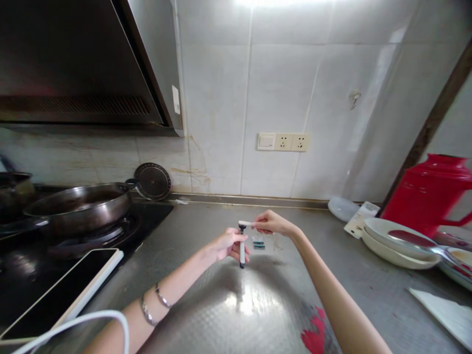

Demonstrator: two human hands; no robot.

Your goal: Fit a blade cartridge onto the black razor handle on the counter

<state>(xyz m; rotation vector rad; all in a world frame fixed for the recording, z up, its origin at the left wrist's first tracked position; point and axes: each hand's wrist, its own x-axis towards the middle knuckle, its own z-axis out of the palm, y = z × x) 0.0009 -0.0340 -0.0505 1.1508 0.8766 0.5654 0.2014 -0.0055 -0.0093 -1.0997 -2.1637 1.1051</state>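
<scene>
Upright over the metal counter is a razor [242,255] with a pale handle and dark ends. My left hand [230,243] is closed around its handle, thumb across the front. At the razor's top end, my right hand [269,222] pinches a thin white piece [245,223], which lies level across the dark head. Whether that piece is a cover or part of the head, I cannot tell. Just behind and right of the razor, a small clear pack with dark green strips [258,244] lies on the counter.
At left, a steel pan [79,209] sits on the black stove [147,216], with a white-edged phone-like device [62,295] and white cable [106,313] nearer. Stacked plates [394,246] and a red thermos jug [424,196] stand right. A range hood [73,64] overhangs the stove.
</scene>
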